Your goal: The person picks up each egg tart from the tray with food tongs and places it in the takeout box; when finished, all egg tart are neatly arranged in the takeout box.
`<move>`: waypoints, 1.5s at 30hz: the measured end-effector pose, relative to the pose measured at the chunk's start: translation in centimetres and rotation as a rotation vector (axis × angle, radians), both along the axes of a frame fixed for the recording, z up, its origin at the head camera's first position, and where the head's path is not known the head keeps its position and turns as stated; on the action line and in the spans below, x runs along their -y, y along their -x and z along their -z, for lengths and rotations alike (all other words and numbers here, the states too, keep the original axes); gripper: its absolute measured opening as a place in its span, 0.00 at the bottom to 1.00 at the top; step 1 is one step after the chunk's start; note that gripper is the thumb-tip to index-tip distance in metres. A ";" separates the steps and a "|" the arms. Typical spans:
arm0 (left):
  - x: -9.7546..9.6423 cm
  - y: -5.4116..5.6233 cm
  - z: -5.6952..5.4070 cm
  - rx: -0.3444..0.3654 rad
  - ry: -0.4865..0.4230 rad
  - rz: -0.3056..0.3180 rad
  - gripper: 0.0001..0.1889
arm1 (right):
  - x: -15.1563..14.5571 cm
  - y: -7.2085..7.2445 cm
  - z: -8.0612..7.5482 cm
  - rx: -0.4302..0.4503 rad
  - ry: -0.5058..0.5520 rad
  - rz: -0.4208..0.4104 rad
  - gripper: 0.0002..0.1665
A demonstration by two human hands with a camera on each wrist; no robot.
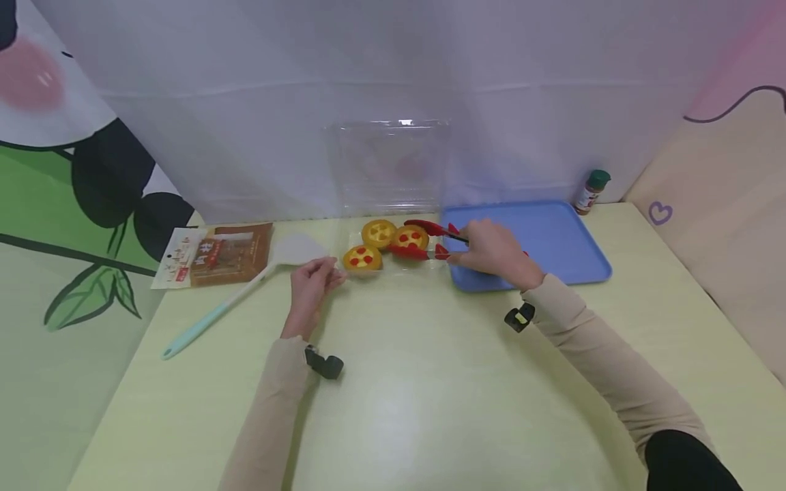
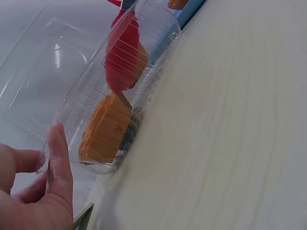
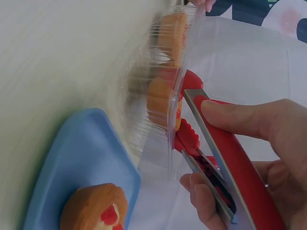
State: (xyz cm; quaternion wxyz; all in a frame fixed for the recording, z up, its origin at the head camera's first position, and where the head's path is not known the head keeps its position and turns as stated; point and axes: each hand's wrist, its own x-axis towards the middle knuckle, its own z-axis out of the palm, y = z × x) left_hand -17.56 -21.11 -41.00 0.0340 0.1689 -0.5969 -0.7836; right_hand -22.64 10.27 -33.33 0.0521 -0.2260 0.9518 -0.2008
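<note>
My left hand (image 1: 312,292) pinches the near left corner of a clear plastic box (image 2: 98,167) between thumb and fingers. In my right hand (image 1: 496,254) is a pair of red tongs (image 3: 230,148) with metal edges. Their red tips reach into the box and lie on either side of a tart (image 1: 410,236) with red dots on top. Two more tarts sit in the box: one with a yellow top (image 1: 379,233), and a red-dotted one (image 1: 362,258) nearest my left hand. The box's clear lid (image 1: 393,167) stands raised at the back.
A blue tray (image 1: 568,245) lies right of the box and carries another tart (image 3: 93,208), seen in the right wrist view. Behind it stands a green-capped spice bottle (image 1: 591,192). To the left are a spatula (image 1: 224,307) and a brown food packet (image 1: 224,256). A curtain hangs behind.
</note>
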 end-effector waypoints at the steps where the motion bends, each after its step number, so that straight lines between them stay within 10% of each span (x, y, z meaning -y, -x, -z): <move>1: 0.0 0.0 0.0 -0.003 0.002 0.002 0.19 | -0.1 0.1 -0.1 0.019 0.005 0.005 0.27; 39: 0.0 0.2 0.3 -0.006 0.000 0.003 0.18 | 0.4 0.0 0.9 -0.338 -0.140 0.010 0.19; 45: 0.1 0.1 0.3 -0.007 0.001 0.000 0.17 | -0.2 -0.6 0.9 -0.260 -0.052 0.039 0.25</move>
